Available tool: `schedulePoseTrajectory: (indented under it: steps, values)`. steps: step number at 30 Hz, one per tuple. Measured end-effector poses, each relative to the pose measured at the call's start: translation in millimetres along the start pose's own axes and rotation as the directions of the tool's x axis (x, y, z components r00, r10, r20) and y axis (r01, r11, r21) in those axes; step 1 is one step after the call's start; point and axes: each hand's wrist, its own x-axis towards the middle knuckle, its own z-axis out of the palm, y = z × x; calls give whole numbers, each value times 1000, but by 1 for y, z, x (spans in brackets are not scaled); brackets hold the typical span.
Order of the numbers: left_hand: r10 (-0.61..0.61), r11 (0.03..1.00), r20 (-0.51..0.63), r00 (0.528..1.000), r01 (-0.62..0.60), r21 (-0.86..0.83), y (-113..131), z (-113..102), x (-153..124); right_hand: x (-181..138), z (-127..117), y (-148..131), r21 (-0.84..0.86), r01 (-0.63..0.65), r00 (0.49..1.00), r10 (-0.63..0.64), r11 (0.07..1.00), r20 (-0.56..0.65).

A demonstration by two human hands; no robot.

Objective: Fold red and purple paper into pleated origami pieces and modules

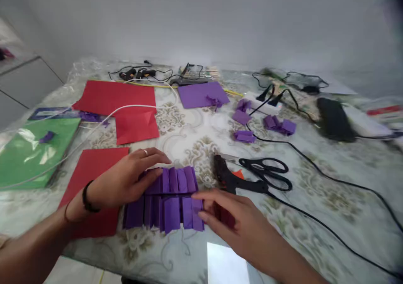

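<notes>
Nearest to me lies the pleated purple paper (168,200), flat on the patterned tablecloth (315,216) near the table's front edge, folded into two rows of accordion ridges. I have my left hand (126,179) pressing down on its upper left part with flat, spread fingers, not pinching anything, while my right hand (233,221) touches the right edge with its fingertips, open and holding nothing. I judge the paper to be very light, thin and springy, ready to unfold or crease wrongly, so I would take it by the pleat ends at the two sides and keep it pressed. Just left of it sits a red sheet (91,166), partly under my wrist. Right of it lie a black glue gun (228,177) and black scissors (267,172), with small purple folded pieces (245,136) farther back
</notes>
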Motion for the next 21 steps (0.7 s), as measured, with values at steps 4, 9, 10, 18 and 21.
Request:
schedulePoseTrajectory:
  steps: [4,9,10,18,21]
  values:
    - [-2,1000,4,1000,2,8,0,-1,-2,2,-1,2,8,24,1000,-24,1000,-1]
    - [-13,1000,16,1000,12,4,-2,-2,-2,1,0,4,-2,50,999,-50,999,-20]
    - [-19,1000,26,999,19,0,-3,-2,-2,1,0,4,-6,56,998,-56,998,-24]
    - [-46,999,123,991,49,-21,-3,-2,0,2,0,4,-28,91,995,-92,995,-34]
    - [-61,998,105,993,64,-25,-2,-3,1,2,0,5,-32,95,995,-96,995,-41]
